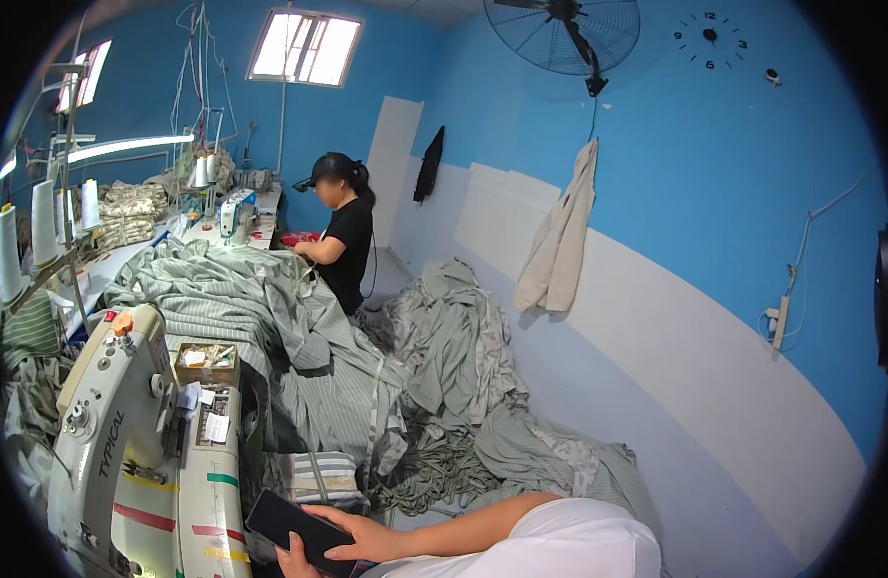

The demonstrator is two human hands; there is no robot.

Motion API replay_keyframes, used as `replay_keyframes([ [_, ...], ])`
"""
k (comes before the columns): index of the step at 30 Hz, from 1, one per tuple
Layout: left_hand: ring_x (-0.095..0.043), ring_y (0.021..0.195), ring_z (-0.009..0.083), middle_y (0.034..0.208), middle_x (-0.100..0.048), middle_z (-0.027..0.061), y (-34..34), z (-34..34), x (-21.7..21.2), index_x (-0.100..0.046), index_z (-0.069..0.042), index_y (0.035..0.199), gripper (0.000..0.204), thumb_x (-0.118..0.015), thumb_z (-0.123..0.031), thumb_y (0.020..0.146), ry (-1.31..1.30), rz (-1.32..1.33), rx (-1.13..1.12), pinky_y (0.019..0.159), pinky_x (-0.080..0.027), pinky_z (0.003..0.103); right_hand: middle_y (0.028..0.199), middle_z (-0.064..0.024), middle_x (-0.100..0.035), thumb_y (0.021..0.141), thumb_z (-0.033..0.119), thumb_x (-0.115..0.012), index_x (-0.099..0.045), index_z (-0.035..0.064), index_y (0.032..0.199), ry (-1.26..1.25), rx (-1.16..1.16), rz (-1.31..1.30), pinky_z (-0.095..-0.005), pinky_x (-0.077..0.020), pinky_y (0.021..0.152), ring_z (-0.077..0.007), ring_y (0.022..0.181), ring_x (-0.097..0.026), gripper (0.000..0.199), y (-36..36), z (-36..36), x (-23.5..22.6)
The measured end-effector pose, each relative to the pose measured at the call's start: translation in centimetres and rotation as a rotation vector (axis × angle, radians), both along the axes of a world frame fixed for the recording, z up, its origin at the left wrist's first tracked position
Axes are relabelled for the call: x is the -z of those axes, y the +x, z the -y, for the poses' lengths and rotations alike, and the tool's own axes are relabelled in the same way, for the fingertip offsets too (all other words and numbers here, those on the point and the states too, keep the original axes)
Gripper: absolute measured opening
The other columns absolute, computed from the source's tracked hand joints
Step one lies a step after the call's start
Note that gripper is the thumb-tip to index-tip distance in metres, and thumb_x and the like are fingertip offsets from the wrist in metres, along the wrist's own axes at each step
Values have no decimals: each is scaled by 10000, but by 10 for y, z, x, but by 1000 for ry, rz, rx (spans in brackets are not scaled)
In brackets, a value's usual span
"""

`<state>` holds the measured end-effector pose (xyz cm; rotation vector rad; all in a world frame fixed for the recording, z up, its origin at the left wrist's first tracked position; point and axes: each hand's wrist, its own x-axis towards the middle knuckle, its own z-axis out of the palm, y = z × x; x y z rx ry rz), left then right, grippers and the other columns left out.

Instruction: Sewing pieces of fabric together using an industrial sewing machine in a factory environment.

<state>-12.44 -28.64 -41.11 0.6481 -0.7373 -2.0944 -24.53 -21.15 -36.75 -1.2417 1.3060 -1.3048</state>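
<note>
Where the lower edge cuts my view, I have the left hand (299, 563) closed on the lower end of a dark phone (276, 521), only partly visible. The right hand (369, 538), reaching in from a white sleeve (583, 541), curls around the phone's right side, thumb and fingers slightly spread. The phone slants just beside a pale sewing machine (102, 429) on the left. Beyond, I make out a small box (234, 369) of oddments and striped grey-green fabric (328, 400), with a tangled cloth heap (453, 356) to its right. Farther off, a co-worker (351, 236) in black stands; a pale jacket (557, 241) hangs below a wall fan (564, 12).
</note>
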Motion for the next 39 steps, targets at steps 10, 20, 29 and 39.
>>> replay_keyframes([
  [10,-543,1042,268,1185,-533,146,-7,5,20,-424,-31,1301,423,-522,-222,936,38,8,65,880,-465,355,1343,-111,-432,794,31,-623,-239,60,1431,33,-13,83,-296,-349,1003,-171,1180,-441,744,-11,3,11],
  [20,-606,795,126,991,-644,85,38,-7,45,-520,-42,1096,224,-528,-191,928,-28,320,255,712,-494,262,1037,-68,-592,814,137,-662,-395,38,1317,232,473,10,-205,-421,460,-85,713,-578,578,-93,41,11],
  [29,-598,830,127,981,-640,86,109,-55,36,-519,-26,1078,203,-538,-152,920,124,501,-31,786,-474,260,748,-57,-585,853,156,-619,-457,21,1249,256,503,132,-238,-358,354,-93,427,-466,448,-165,183,65],
  [39,-596,810,127,962,-638,100,149,-111,-13,-530,-14,1056,185,-550,-116,903,181,705,-651,760,-478,260,559,-46,-457,880,257,-584,-479,88,762,603,280,279,-269,-331,384,-146,430,-445,231,-231,346,119],
])
